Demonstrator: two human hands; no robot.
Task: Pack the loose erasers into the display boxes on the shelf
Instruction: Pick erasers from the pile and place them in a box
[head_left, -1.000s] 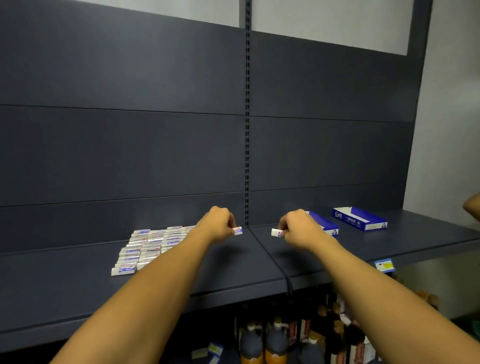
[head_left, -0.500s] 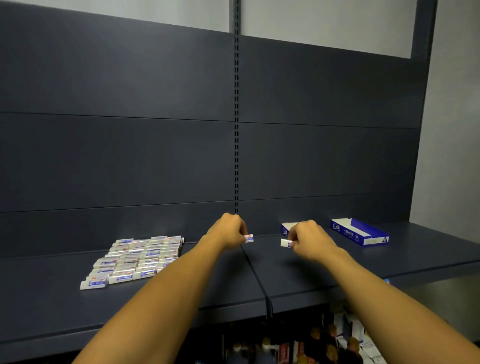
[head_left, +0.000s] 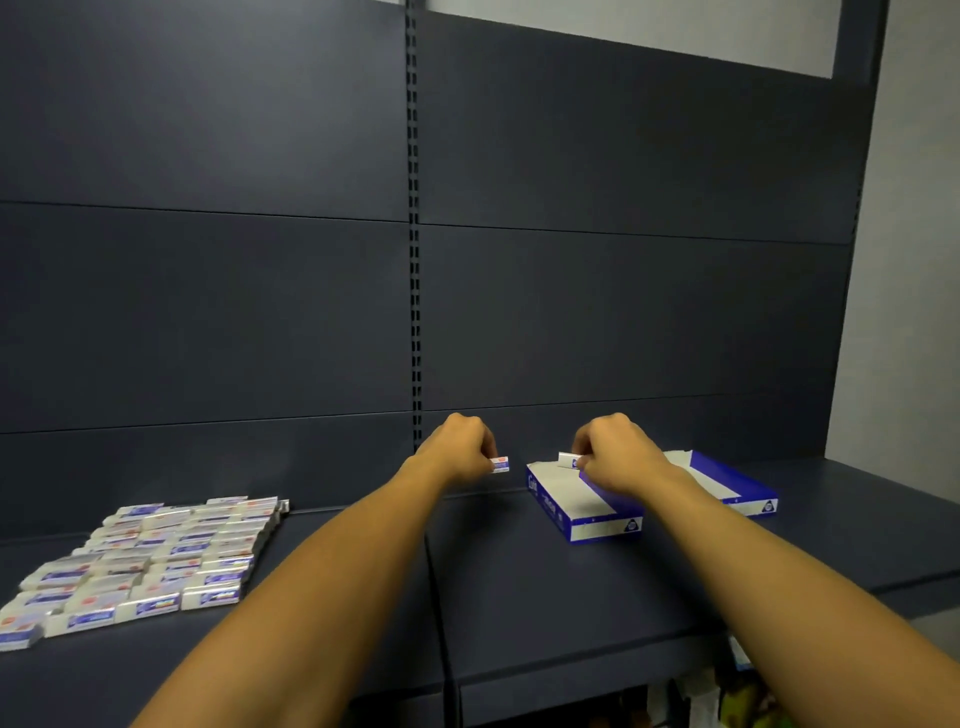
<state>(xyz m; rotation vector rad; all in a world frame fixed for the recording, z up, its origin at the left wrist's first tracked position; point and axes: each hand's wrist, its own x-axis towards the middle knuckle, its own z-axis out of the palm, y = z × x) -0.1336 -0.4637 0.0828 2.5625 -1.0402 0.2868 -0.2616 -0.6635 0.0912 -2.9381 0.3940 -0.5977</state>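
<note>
Head view: blue "Cuvet"-like box (head_left: 582, 512) lettering, unreadable.

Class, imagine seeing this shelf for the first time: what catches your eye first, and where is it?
Two hands meet mid-shelf, each pinching one eraser: the left hand just left of the near box, the right hand over it. A far box sits behind on the right. Far left lies a big eraser pile in neat rows.

Dark slotted upright (head_left: 413, 260) divides the grey back panels (head_left: 208, 312), beside a pale wall (head_left: 914, 260) at right.
</note>
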